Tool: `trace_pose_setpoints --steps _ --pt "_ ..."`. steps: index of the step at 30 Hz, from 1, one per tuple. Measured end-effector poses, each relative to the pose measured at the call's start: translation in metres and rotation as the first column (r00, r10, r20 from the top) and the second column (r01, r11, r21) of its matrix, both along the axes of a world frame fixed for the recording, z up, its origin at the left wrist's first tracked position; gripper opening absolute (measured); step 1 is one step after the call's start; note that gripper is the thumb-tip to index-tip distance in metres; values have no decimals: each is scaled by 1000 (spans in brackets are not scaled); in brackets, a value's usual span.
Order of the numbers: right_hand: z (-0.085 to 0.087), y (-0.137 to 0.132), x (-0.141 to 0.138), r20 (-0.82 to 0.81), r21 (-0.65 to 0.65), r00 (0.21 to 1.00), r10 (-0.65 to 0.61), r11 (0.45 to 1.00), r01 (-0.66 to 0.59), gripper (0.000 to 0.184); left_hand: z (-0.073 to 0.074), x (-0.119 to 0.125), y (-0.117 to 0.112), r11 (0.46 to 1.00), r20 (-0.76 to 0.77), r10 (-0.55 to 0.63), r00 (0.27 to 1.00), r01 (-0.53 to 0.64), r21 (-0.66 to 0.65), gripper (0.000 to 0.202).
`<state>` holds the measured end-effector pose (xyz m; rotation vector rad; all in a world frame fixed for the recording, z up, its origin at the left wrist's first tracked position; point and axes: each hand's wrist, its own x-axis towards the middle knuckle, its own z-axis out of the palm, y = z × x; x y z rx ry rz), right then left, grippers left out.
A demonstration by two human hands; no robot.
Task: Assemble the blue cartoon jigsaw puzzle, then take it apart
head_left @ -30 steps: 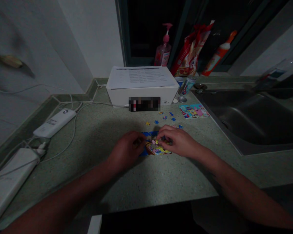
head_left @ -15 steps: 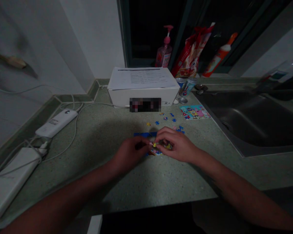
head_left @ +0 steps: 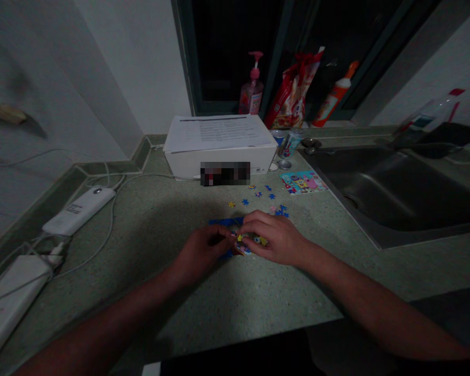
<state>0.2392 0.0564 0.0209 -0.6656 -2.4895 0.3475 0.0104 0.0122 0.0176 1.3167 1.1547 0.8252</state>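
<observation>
On my feed, a left hand [head_left: 201, 253] and a right hand [head_left: 276, 239] meet over a small jigsaw puzzle [head_left: 225, 222] on a speckled green desk [head_left: 180, 313], the blue edge of the puzzle showing past the left fingers. Both hands are curled narrow, fingertips close together above the yellow and pink middle of the puzzle. The light is poor and the fingers cover much of it, so I cannot tell whether either hand has a piece in its grip.

Loose pieces [head_left: 258, 193], mostly blue with a few yellow, lie scattered just beyond the hands, and a small cluster sits near the right hand's knuckles. Farther up, a picture card [head_left: 303, 182] lies near the edge of a steel sink [head_left: 391, 193].

A white box [head_left: 219, 164] stands at the back of the desk with printed paper [head_left: 218, 133] on its top, and a drink can [head_left: 290, 143] lies tilted beside it. On the window ledge behind stand a pink pump bottle [head_left: 251, 91], a red bag [head_left: 292, 91] and an orange-capped bottle [head_left: 331, 99].

To the left, two white power banks [head_left: 78, 211] [head_left: 11, 297] rest by the wall, with a white cable [head_left: 110, 219] trailing across the desk.
</observation>
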Motion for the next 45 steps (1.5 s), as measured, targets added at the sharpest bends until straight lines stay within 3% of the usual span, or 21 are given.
trace_pose_setpoints --steps 7,13,20,25,31,35,39,42,45 --pt "-3 11 7 -67 -92 997 -29 996 23 12 -3 -2 1 999 -50 38 998 -38 10 25" --pt "-10 51 43 22 -176 959 -281 944 280 9 -3 -4 2 996 -108 88 990 -90 -11 27" --pt "-21 73 62 211 -119 889 -407 892 437 11 1 -4 1 995 -137 88 987 -94 -32 29" --pt "-12 73 67 296 -74 815 -498 839 539 20 4 -5 1 995 -141 97 985 -99 -4 29" --pt "-5 70 71 326 -208 885 -332 888 410 13 3 -7 0 996 -140 90 986 -86 37 26" --pt "-6 66 68 345 -217 900 -265 911 351 15 4 -5 0 996 -141 82 987 -78 33 27" --pt "0 67 77 420 -291 855 -304 848 444 16 7 -5 0 998 -164 67 984 -70 -7 31" --pt "7 67 90 483 -408 839 -252 783 470 15 8 -6 0 997 -188 64 980 -70 -25 32" --pt "11 65 101 503 -451 840 -205 766 457 14 7 -6 -1 998 -172 65 983 -68 -16 30"
